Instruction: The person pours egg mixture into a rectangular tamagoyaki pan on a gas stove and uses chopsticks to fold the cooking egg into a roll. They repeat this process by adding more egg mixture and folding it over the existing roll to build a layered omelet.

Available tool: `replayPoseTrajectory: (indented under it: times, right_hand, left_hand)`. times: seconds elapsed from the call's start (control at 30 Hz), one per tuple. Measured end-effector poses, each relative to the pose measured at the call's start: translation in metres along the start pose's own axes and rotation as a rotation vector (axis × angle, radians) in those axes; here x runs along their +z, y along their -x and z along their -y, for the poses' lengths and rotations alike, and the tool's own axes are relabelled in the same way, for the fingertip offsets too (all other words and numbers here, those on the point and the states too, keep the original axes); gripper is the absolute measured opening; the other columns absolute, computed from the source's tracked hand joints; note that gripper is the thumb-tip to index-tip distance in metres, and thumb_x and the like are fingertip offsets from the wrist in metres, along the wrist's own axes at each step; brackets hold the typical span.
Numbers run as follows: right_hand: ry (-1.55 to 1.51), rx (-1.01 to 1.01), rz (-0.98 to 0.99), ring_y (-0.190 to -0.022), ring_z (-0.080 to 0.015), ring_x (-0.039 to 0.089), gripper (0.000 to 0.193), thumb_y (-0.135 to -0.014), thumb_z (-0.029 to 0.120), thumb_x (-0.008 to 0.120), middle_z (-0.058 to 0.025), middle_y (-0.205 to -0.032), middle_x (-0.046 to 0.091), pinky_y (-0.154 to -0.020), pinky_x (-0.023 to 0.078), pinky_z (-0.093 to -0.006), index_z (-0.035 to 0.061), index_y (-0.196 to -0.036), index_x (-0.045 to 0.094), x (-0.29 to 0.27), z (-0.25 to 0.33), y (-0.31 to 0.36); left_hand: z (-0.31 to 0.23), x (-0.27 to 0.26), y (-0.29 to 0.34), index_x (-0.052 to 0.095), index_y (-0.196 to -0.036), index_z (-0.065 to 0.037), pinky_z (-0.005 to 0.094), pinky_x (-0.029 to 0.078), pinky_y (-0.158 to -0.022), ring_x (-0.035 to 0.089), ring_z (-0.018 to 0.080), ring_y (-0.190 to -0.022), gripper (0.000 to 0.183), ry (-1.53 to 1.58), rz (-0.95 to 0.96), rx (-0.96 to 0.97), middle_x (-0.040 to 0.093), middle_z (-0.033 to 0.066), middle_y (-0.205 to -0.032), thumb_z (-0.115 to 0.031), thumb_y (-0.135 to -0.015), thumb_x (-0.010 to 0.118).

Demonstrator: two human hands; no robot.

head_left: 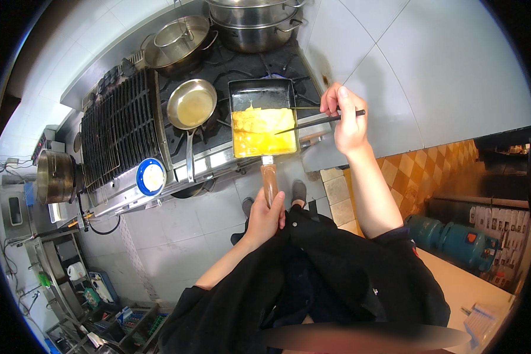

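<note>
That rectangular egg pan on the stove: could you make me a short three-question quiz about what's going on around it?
1. True or false: the left hand grips the rectangular pan by its wooden handle.
2. What does the right hand hold? A) ladle B) chopsticks C) whisk
3. Fill in: left of the rectangular pan sits a round ____.

Key: 1 true; 2 B; 3 frying pan.
</note>
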State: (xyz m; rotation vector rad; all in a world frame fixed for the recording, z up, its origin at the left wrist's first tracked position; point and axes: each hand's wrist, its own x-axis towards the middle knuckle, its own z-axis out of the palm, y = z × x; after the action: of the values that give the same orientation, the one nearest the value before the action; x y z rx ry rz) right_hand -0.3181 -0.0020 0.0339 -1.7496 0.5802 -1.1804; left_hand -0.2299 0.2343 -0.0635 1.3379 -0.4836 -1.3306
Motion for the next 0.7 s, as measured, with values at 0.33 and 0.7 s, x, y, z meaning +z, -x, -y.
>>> replayPoseTrajectory:
  times: [0.33, 0.7]
  right_hand:
    - [-0.364, 0.263, -0.206, -0.056, -0.0131, 0.043, 0.046, -0.102, 0.042, 0.033, -0.0080, -0.068, 0.054, -0.051, 0.033, -0.0257, 0.0110, -0.069, 0.041, -0.022, -0.036, 0.005]
    - [-0.703, 0.451, -0.328, -0.056, -0.0155, 0.043, 0.042, -0.101, 0.041, 0.037, -0.0089, -0.067, 0.052, -0.049, 0.034, -0.0274, 0.0114, -0.071, 0.041, -0.016, -0.085, 0.015]
  left_hand:
    - [-0.001, -0.001, 0.004, 0.042, -0.098, -0.007, 0.0257, 0.036, -0.038, 0.042, 0.0111, -0.041, 0.019, 0.089, 0.019, 0.010, 0.043, 0.0015, -0.061, -0.022, -0.102, 0.054]
    - [-0.005, 0.003, 0.007, 0.042, -0.097, -0.008, 0.0264, 0.036, -0.038, 0.042, 0.0118, -0.040, 0.021, 0.117, 0.046, -0.031, 0.043, 0.0019, -0.060, -0.023, -0.102, 0.055]
